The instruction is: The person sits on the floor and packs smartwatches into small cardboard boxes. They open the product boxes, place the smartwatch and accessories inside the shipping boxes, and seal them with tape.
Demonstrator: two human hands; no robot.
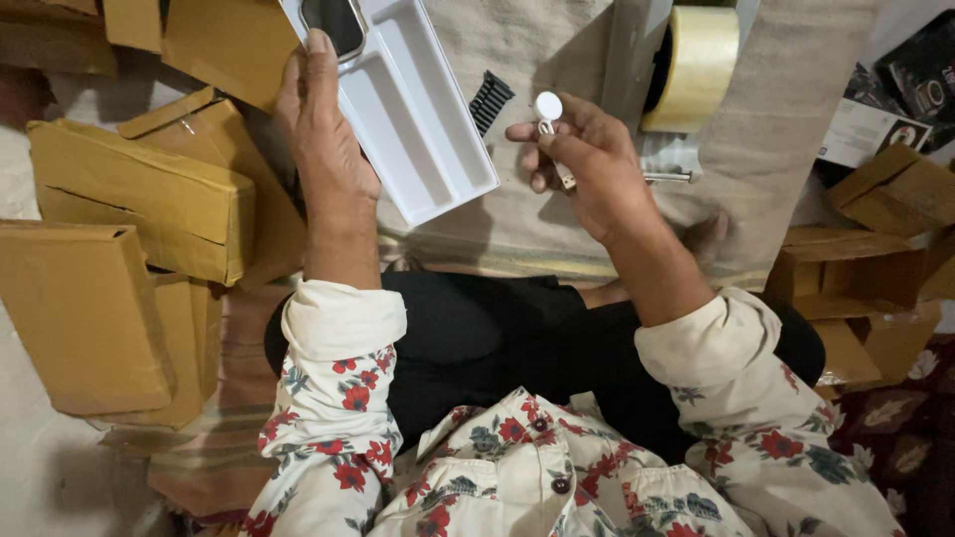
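My left hand (323, 139) grips the left edge of a long white plastic tray (423, 119), lifted and tilted above the cloth. A dark smartwatch body (333, 20) sits in the tray's top compartment; the long compartments below it look bare. My right hand (582, 164) pinches a small white round charger puck (548, 105) between thumb and fingers, with its thin cable running down through the palm. A black ribbed strap piece (489, 99) lies on the beige cloth (517, 214) between the hands.
Several brown cardboard boxes (139, 194) are stacked at left, more boxes (865, 268) at right. A roll of yellowish packing tape (696, 65) stands at the top right. Dark printed product cartons (910, 89) lie at the far right.
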